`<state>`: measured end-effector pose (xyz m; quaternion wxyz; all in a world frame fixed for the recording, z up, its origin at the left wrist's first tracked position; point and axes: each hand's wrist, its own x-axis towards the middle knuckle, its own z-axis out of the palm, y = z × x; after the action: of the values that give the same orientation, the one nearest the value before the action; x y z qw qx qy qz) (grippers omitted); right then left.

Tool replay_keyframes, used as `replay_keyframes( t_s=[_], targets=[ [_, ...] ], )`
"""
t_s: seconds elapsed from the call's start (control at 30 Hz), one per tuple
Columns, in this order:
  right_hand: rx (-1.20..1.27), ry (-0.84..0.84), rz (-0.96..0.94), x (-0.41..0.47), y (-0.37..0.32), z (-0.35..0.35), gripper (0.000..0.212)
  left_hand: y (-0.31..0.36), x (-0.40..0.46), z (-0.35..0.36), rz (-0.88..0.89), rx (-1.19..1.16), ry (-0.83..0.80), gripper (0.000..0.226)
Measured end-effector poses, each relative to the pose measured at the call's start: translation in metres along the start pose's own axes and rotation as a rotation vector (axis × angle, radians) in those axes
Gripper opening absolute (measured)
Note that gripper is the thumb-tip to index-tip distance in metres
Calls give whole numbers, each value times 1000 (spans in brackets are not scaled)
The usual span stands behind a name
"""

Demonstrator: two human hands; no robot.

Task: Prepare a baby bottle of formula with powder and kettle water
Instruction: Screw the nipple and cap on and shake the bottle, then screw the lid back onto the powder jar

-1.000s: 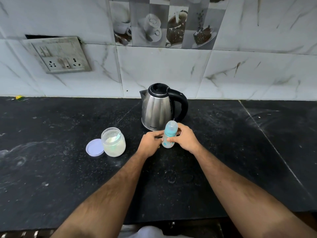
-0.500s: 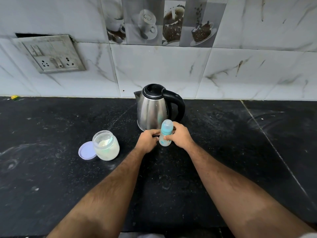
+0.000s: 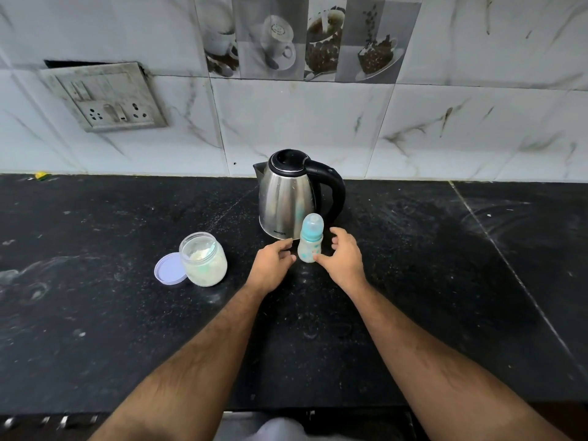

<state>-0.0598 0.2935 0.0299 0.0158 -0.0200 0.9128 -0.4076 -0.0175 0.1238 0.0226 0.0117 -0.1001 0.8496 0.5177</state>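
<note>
A small baby bottle [image 3: 310, 241] with a teal collar and clear cap stands upright on the black counter [image 3: 413, 281], just in front of a steel kettle [image 3: 286, 198] with a black lid and handle. My left hand [image 3: 273, 264] hovers just left of the bottle, fingers relaxed and apart from it. On the bottle's right side is my right hand [image 3: 345, 259], fingers loosely spread; one fingertip lies near the bottle's base. Neither hand holds anything. An open glass jar [image 3: 203, 259] of white powder stands to the left, a scoop inside it.
The jar's lilac lid [image 3: 168, 269] lies flat against the jar's left side. A tiled wall runs behind the counter, with a switch and socket plate [image 3: 108, 97] at upper left. A small yellow scrap [image 3: 40, 176] lies at the far left back edge.
Both hands gripped the bottle before; now they have let go and opened on either side of it. The bottle stands alone.
</note>
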Motion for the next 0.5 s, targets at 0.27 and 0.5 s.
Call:
replay_keyframes(
  t_s=[0.27,0.5],
  targets=[
    [-1,-52,-71,-60,6,16,38,-30,-57,-11,7,-47,142,34],
    [84,-250,-175,-83,-20,67,26,-68,-105,-50,-72,-63,307,24]
  ],
)
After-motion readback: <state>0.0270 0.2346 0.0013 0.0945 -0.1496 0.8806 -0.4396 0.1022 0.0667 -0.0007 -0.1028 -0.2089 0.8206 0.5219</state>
